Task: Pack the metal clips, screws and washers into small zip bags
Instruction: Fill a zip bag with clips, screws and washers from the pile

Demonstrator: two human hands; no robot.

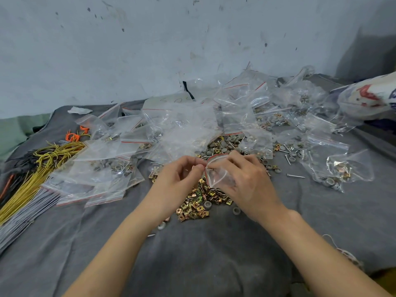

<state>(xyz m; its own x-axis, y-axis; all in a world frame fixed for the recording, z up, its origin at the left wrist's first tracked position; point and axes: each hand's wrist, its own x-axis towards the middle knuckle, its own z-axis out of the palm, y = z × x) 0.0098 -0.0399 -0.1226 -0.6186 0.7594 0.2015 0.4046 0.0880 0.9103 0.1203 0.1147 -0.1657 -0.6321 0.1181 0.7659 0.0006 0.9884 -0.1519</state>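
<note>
My right hand [246, 181] holds a small clear zip bag [218, 174] with a red strip, its mouth held open toward the left. My left hand [182, 174] pinches small metal parts at the bag's mouth. Below both hands lies a heap of brass-coloured metal clips [197, 202] on the grey cloth [192, 254]. Grey washers [222, 147] and loose screws [295, 175] lie beyond and to the right of my hands. What my left fingers pinch is too small to name.
Empty zip bags [184, 127] are piled behind the hands. Filled bags lie left [100, 179] and right [338, 170]. Yellow and orange wires [42, 163] and grey strips [25, 215] lie at the far left. The wall [171, 39] stands close behind.
</note>
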